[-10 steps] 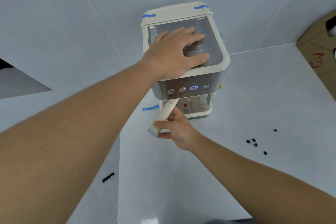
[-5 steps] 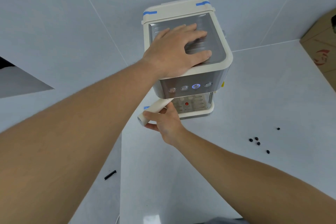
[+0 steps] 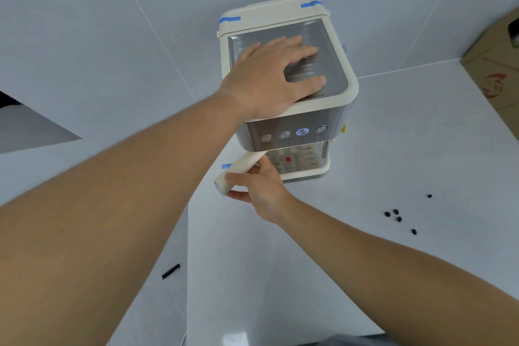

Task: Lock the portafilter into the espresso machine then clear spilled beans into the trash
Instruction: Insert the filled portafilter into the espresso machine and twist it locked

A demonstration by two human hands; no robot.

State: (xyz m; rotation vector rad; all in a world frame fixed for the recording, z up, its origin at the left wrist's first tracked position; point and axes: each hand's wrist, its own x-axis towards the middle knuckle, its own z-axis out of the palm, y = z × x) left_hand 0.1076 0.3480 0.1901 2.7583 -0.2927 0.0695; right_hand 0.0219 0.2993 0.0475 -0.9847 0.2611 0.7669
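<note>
The portafilter (image 3: 242, 170) shows only its cream handle; its basket end is hidden under the espresso machine (image 3: 295, 109). The right hand (image 3: 259, 187) covers part of that handle, and the left hand (image 3: 269, 76) hides much of the machine's metal top. A cardboard box (image 3: 494, 76) is cut off at the right edge. The spilled beans (image 3: 396, 215) are small dark specks.
</note>
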